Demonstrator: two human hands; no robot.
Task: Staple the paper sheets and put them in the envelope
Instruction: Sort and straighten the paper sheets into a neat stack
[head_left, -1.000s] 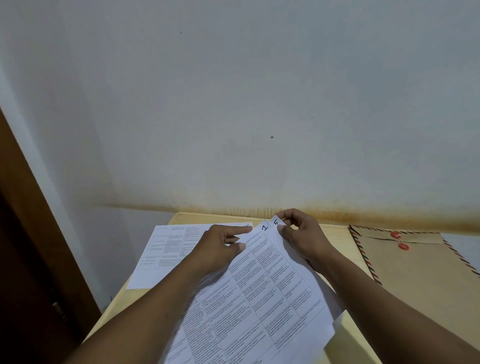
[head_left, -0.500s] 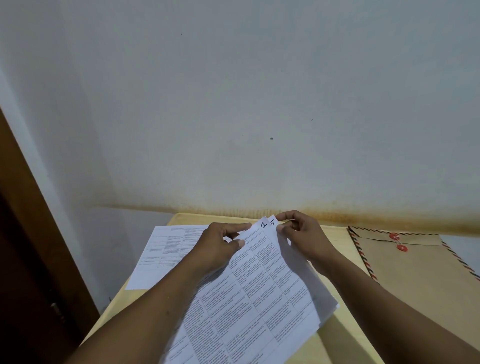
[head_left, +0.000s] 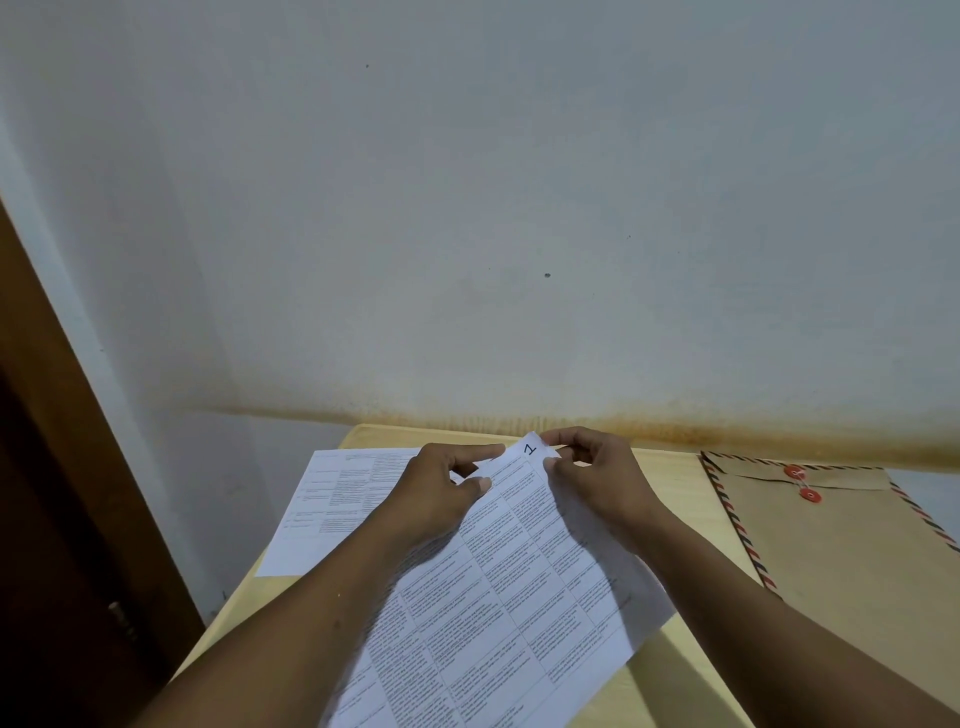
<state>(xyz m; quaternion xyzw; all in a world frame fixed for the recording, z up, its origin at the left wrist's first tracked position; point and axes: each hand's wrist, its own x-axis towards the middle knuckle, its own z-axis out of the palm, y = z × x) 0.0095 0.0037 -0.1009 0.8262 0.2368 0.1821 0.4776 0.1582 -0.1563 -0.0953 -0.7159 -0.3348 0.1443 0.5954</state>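
Two hands work at one corner of the paper: the left grip (head_left: 441, 493) and the right grip (head_left: 597, 483) face each other, nearly touching, each closed on the far corner of the printed sheets (head_left: 519, 597). The left grip has its forefinger stretched along the top edge and its thumb on the page. The right grip pinches the corner between thumb and forefinger. The held sheets are white, covered in a table of small black text, with a handwritten "1" (head_left: 530, 448) on the corner between the two grips. From there they run back toward the person, at a slant across the desk (head_left: 675, 478). A second edge shows under the top page below the right grip, so there is more than one sheet; the exact count cannot be told. One single sheet (head_left: 332, 499) of the same print lies flat on the desk, left of and partly under the left grip. One brown envelope (head_left: 841, 561) lies flat to the right of the right grip, well apart from it. It has a red and dark striped border and two red discs (head_left: 795, 473) on its shut flap. What it holds cannot be seen.
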